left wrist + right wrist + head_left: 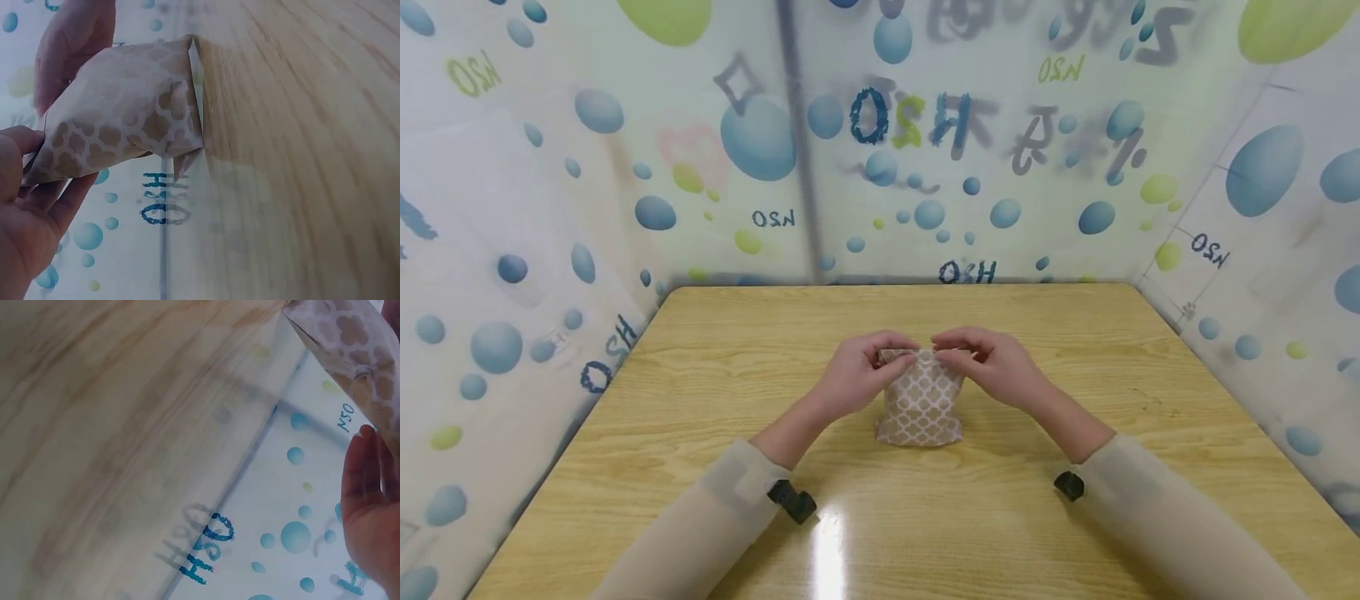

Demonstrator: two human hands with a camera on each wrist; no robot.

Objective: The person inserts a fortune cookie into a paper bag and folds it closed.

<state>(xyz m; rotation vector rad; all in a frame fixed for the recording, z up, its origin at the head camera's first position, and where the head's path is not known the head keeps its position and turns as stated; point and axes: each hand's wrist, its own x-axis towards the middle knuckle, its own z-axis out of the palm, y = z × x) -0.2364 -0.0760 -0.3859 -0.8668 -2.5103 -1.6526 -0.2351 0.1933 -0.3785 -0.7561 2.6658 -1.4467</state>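
Note:
A small brown paper bag [919,404] with a white lattice pattern stands upright on the table, its bottom edge on the wood. My left hand [863,372] pinches the bag's upper left corner, thumb on the near face and fingers behind. At the upper right corner my right hand [992,367] pinches in the same way, thumb in front. In the left wrist view the bag [125,106] looks filled out, and the left thumb and fingers hold its top edge. The right wrist view shows part of the bag [350,350] with right fingers behind it. What is inside is hidden.
The wooden table [737,333] spreads around the bag on all sides. White curtain-like sheets [880,225] printed with blue and green bubbles hang along its back and both sides. A bright light reflection lies on the near part of the table.

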